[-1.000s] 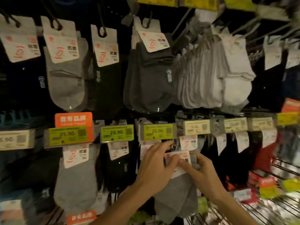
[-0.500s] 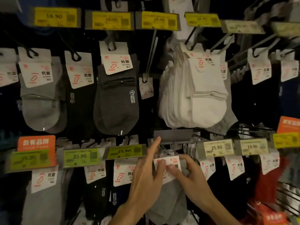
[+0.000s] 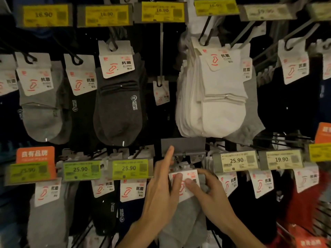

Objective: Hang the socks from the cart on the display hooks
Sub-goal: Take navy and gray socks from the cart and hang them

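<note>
A pack of light grey socks point(image 3: 186, 217) with a white card label point(image 3: 189, 178) hangs low in the middle of the display wall. My left hand point(image 3: 161, 192) pinches the label's left side with thumb and fingers, and its index finger points up against a flipped-up grey price-tag holder point(image 3: 182, 145). My right hand point(image 3: 209, 194) grips the label's right side and the sock top. The display hook point(image 3: 177, 159) just above the label is mostly hidden behind my fingers. No cart is in view.
Rows of hooks carry grey point(image 3: 41, 111), dark grey point(image 3: 120, 113) and white socks point(image 3: 218, 108) above. Price tags point(image 3: 132, 169) jut out beside my hands at 25.90 and 19.90. Red packs point(image 3: 304, 208) hang at the lower right.
The view has tilted upward, bringing the 16.90 tags in at the top. The price-tag holder above the hook is now flipped up under my left index finger. Both hands still hold the sock label.
</note>
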